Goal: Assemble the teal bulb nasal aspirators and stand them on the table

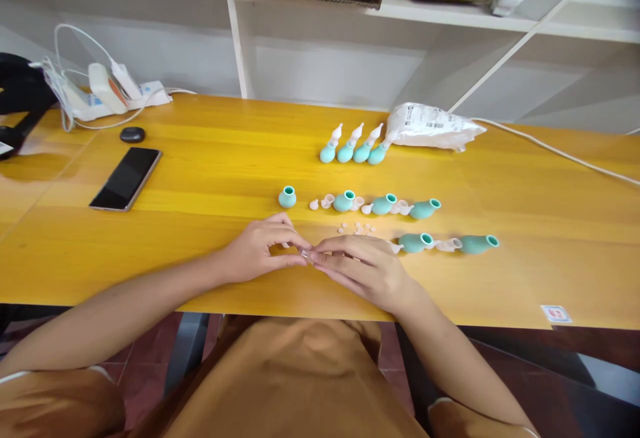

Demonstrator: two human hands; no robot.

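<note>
While left hand (257, 249) and right hand (367, 266) pinch small clear piece (305, 253), much of it lies covered, shape unclear.

Yellow-brown wood-grain table (225, 158) carried white power strip (156, 94), small black rounded object (132, 135), black-screened phone (126, 179) at left. Toward back stood four tipped teal bulbs (344, 153) beside white printed plastic bag (430, 128). Nearer lay open-mouthed teal bulbs (382, 205) among pale parts (327, 201), tiny pale discs (358, 225). Square sticker (556, 313) sat near front edge.
</note>
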